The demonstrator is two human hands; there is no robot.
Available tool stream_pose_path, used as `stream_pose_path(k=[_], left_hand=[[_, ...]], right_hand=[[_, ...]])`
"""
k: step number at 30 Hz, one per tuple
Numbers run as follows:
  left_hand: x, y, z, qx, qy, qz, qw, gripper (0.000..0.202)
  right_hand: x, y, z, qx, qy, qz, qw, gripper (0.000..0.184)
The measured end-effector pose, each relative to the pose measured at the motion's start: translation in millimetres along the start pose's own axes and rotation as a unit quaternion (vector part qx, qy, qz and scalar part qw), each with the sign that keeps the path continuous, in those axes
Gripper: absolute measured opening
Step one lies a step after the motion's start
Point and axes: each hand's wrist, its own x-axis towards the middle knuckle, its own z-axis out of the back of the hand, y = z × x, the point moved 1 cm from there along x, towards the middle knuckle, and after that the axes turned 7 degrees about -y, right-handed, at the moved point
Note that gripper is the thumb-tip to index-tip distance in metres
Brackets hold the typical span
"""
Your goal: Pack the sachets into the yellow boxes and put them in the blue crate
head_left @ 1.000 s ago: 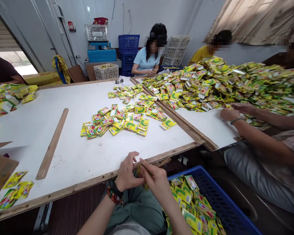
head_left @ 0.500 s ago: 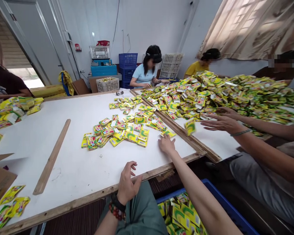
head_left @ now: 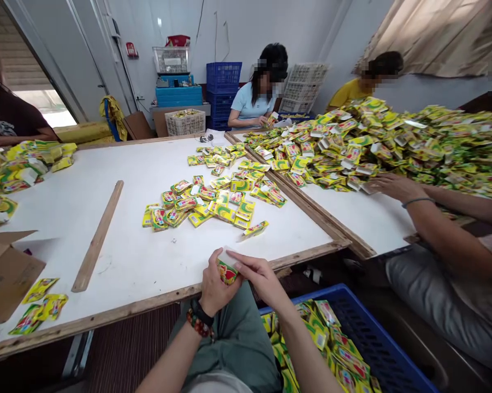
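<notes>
Bright, even daylight glows through the beige patterned curtain (head_left: 442,33) and the doorway (head_left: 45,106) at upper left — shadows on the white rectangular worktop (head_left: 147,273) stay soft, while wide-angle distortion bends the frame's edges.

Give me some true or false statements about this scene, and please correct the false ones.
1. The left hand and right hand hold one small packet together. True.
2. The blue crate on the person's right is empty. False: it is full of yellow packets.
3. A wooden strip lies on the white table. True.
4. The beaded bracelet is on the right wrist. False: it is on the left wrist.
5. A co-worker's hand is close to the big pile of packets. True.
</notes>
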Motion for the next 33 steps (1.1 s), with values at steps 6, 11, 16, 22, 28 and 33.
stream_pose_path(k=[6, 11, 16, 22, 28, 33], left_hand=[[-3, 5, -2.7, -0.012, -0.012, -0.112, 0.994, 0.046], [1, 0, 1.2, -0.043, 0.044, -0.078, 0.995, 0.068], [4, -4, 0.6, -0.03, 0.1, -0.035, 0.994, 0.054], [5, -2, 0.2, -0.051, 0.062, -0.033, 0.996, 0.043], [5, -4, -1.6, -0.01, 0.077, 0.007, 0.997, 0.057], [7, -5, -1.4, -0.033, 0.075, 0.002, 0.997, 0.044]], right_hand=[[-3, -24, -27, 0.137, -0.126, -0.066, 0.98, 0.065], [-11, -29, -31, -0.006, -0.087, 0.037, 0.995, 0.04], [-9, -19, -23, -0.14, -0.098, 0.099, 0.98, 0.034], [-4, -9, -25, -0.237, -0.036, 0.186, 0.953, 0.034], [6, -15, -17, -0.145, -0.086, 0.078, 0.983, 0.038], [1, -13, -19, -0.157, -0.04, 0.105, 0.981, 0.031]])
